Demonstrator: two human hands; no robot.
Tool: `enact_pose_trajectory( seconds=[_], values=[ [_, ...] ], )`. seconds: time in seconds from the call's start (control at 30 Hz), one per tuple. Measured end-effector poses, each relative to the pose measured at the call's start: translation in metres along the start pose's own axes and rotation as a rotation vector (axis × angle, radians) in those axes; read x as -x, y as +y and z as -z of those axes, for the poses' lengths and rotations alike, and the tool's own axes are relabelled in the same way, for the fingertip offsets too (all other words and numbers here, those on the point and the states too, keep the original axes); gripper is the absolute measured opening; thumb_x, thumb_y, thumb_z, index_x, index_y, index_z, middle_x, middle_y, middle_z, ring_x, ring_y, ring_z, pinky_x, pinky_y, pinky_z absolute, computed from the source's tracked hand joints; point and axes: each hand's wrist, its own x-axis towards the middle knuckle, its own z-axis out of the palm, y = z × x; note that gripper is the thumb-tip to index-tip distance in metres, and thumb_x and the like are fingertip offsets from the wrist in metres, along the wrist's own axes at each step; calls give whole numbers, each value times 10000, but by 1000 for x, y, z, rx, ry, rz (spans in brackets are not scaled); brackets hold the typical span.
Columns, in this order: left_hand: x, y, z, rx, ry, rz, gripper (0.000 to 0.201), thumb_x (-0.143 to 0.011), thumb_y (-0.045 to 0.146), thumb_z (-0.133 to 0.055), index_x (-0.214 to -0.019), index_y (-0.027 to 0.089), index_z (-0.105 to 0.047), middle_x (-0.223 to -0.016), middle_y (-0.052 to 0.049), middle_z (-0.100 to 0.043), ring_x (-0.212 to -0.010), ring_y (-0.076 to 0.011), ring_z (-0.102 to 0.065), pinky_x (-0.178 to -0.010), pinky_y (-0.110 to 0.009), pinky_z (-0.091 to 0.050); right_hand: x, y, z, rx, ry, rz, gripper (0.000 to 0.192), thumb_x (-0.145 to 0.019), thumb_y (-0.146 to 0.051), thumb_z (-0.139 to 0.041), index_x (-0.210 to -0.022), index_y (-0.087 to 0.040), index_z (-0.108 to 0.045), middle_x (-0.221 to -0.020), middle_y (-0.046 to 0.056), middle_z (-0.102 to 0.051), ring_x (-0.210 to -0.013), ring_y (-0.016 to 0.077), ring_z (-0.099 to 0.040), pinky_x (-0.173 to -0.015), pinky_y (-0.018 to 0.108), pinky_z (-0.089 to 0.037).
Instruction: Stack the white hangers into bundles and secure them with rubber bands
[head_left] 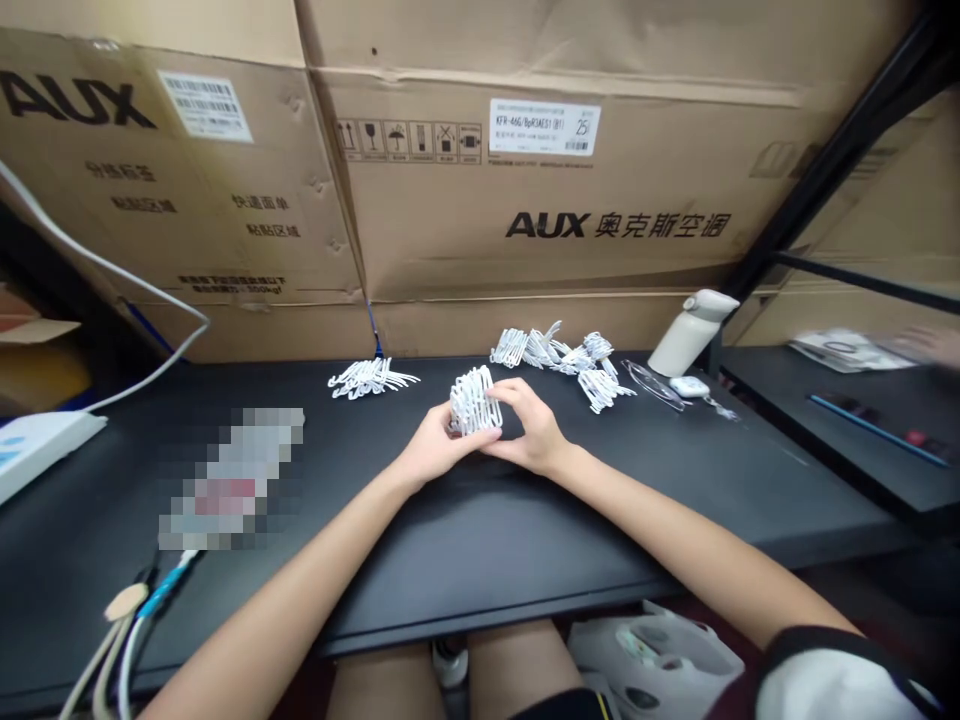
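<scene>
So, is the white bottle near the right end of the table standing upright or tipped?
Tipped. The white bottle leans to the right, its cap end highest, base on the black table.

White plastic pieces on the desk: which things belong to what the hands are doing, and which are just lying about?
In hand: left hand and right hand grip white bundle; left pile; back pile.
Lying about: white bottle, cardboard boxes, cables.

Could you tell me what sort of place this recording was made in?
Probably a small workshop or storeroom bench used for hand assembly. Large cardboard boxes for air conditioners are stacked behind a black table, and both hands, left and right, hold a bundle of white plastic clips, with more clips nearby.
</scene>
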Motion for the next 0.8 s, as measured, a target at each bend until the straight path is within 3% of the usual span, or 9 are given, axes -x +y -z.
enact_pose_trajectory(
  seconds=[0.13, 0.27, 0.4, 0.53, 0.67, 0.8],
  values=[
    [1, 2, 1, 79, -9, 51, 410, -642, 343, -771, -980, 129, -681, -870, -100, -707, -748, -237, -682, -672, -343, -554, -5, -2, 9, 3, -61, 36, 602, -725, -493, -686, -1233, -232, -497, -1107, 114, -478, -1022, 246, -550, -857, 420, -530],
    [0, 6, 7, 84, -46, 88, 363, -617, 325, -788, -894, 112, -690, -786, -95, -705, -671, -202, -672, -607, -299, -554, -10, -7, 16, 39, -29, 21, 322, -817, -365, -612, -1113, -238, -609, -1090, 113, -492, -1018, 236, -537, -866, 418, -523],
    [1, 8, 8, 28, -58, 96, 317, -592, 310, -795, -818, 120, -678, -681, -44, -668, -600, -161, -634, -597, -283, -551, -12, -12, 17, -34, -133, 33, 224, -866, -242, -537, -1068, -245, -635, -1034, 90, -536, -912, 192, -563, -798, 369, -536],
    [2, 9, 7, -133, -62, 34, 321, -588, 325, -776, -801, 117, -655, -657, -12, -627, -548, -126, -572, -532, -246, -510, -13, -14, 16, -106, -140, -2, 170, -851, -228, -575, -1011, -216, -632, -963, 73, -530, -848, 169, -562, -751, 328, -525],
    [4, 8, 6, -395, 22, -120, 256, -639, 309, -712, -800, 119, -652, -619, 16, -584, -521, -100, -508, -485, -195, -413, -13, -18, 14, -135, -146, -72, 87, -850, -216, -580, -928, -193, -612, -899, 59, -506, -775, 151, -544, -672, 289, -503],
    [4, 7, 5, -505, 75, -188, 195, -671, 298, -656, -734, 117, -628, -591, 23, -544, -544, -98, -470, -493, -183, -359, -12, -23, 12, -160, -179, -103, 40, -872, -202, -537, -899, -193, -564, -919, 61, -515, -695, 128, -506, -588, 252, -464]
  ],
)
